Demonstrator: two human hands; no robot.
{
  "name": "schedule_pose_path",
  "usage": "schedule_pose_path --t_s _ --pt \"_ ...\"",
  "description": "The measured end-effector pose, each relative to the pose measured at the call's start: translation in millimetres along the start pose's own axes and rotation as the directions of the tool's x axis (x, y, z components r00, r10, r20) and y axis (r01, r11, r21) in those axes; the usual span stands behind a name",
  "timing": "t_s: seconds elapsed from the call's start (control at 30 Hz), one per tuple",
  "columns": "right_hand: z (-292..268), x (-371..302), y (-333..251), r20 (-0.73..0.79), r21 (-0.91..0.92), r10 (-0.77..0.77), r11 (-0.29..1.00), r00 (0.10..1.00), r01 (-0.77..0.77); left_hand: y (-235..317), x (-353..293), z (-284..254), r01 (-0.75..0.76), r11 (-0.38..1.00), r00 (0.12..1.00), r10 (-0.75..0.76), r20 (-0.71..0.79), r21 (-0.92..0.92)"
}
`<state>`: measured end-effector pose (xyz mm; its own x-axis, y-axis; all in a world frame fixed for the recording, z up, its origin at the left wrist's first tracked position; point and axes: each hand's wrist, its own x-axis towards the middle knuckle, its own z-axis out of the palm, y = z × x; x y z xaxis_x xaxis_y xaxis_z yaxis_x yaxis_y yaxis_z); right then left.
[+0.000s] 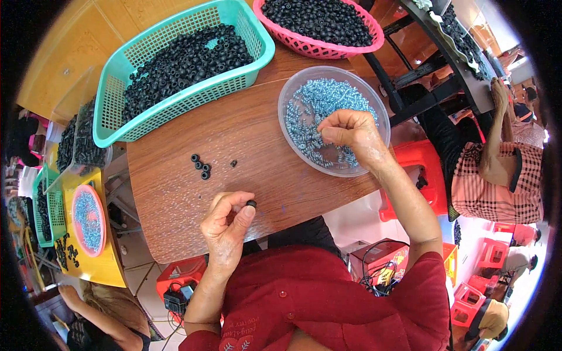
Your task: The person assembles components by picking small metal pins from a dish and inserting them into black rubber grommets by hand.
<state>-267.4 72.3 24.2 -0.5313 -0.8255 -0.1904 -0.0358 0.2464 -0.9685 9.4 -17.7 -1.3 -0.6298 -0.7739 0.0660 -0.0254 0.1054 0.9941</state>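
Above the near part of the brown table [170, 234], my left hand [225, 225] pinches a small black ring-like part [251, 203] between thumb and fingers. My right hand [358, 139] is over a clear round tub [285, 126] of small, shiny light-blue spring-like pieces [328, 93]. Its thumb and forefinger are pressed together; whatever is between them is too small to make out. On the table, a few loose black ring-like parts [198, 165] lie up and left of my left hand, with a small dark bit [233, 164] beside them.
A teal basket [193, 88] and a pink basket [328, 52], both with black parts, stand at the far side. To the left, a yellow table [102, 266] bears a pink tray [100, 234] of blue pieces. Red stools [424, 175] and people flank the table.
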Motion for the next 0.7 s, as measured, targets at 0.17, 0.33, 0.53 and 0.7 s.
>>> schedule_pose_path --t_s 0.17,0.33,0.53,0.7 --pt "1 0 1 -0.013 -0.055 -0.008 0.998 1.000 0.007 -5 -2 3 0.064 0.994 0.998 -0.064 0.002 -0.083" --pt "8 3 0 -0.027 -0.119 -0.003 0.993 1.000 0.000 -14 -5 5 0.093 0.992 0.996 -0.092 0.010 -0.081" --pt "17 13 6 -0.036 -0.332 -0.170 0.932 0.985 0.149 -26 -8 10 0.102 0.988 0.995 -0.101 0.012 -0.120" --pt "15 17 9 -0.012 -0.366 -0.230 0.907 0.973 0.210 -31 -6 12 0.107 0.978 0.994 -0.106 0.019 -0.177"
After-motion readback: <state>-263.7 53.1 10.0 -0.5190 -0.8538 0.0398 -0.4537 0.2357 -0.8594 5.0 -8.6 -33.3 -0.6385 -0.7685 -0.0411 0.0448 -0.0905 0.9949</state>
